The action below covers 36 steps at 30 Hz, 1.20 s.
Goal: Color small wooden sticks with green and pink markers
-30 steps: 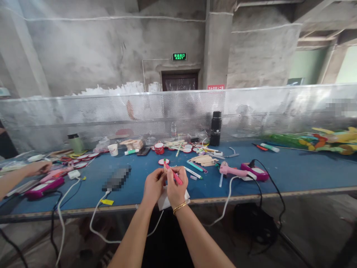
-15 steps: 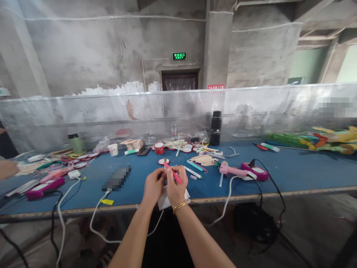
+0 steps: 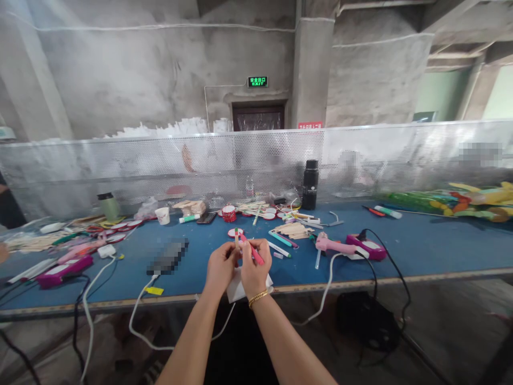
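Observation:
My right hand (image 3: 255, 267) is closed around a pinkish-red marker (image 3: 256, 255), its upper end pointing toward the stick. Pinched in my left hand (image 3: 222, 264) is a small wooden stick (image 3: 236, 240), upright, with a green band at its top. Both hands are close together over the table's front edge, and the marker's tip is beside the stick; whether they touch I cannot tell. Under the hands lies a white sheet (image 3: 236, 289), partly hidden. Just beyond them sits a round red-rimmed white disc (image 3: 235, 232).
Right of my hands lie a white marker (image 3: 279, 248), a teal marker (image 3: 280, 237) and a wooden stick pile (image 3: 294, 230). A pink glue gun (image 3: 336, 244) and a black flask (image 3: 310, 184) stand farther right. A phone (image 3: 167, 258) with a cable (image 3: 134, 315) is on the left.
The marker has shifted slightly right and away from the stick's top, so the stick shows more. At the far left, another person's hand has mostly left the view.

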Available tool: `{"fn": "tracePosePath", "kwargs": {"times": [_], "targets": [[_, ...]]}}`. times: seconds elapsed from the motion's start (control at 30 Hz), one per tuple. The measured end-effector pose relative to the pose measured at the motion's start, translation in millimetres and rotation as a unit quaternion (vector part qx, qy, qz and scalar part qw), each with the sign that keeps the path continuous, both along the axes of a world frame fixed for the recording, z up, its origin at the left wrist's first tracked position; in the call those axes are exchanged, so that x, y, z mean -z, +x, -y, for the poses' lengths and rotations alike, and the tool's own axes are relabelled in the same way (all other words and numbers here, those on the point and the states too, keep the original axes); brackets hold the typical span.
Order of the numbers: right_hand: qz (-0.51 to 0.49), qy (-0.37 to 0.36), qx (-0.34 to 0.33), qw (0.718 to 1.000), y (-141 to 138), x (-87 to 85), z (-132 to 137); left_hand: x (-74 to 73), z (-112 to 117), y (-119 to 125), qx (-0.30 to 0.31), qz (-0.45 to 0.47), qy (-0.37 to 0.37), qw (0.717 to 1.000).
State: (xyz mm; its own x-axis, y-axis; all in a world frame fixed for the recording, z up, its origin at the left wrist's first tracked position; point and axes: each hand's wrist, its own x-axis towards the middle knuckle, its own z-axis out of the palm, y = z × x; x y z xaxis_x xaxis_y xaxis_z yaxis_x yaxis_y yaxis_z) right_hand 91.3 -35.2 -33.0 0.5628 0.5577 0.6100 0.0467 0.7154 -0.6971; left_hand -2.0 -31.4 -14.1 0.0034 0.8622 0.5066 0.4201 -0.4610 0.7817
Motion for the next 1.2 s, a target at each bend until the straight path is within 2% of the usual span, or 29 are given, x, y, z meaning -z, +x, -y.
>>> {"fn": "tracePosePath", "kwargs": {"times": [1.2], "targets": [[0.003,0.01,-0.002,1.0,-0.6,4.4,-4.7,-1.2,0.8,0.3,0.001,-0.002,0.012,1.0]]}}
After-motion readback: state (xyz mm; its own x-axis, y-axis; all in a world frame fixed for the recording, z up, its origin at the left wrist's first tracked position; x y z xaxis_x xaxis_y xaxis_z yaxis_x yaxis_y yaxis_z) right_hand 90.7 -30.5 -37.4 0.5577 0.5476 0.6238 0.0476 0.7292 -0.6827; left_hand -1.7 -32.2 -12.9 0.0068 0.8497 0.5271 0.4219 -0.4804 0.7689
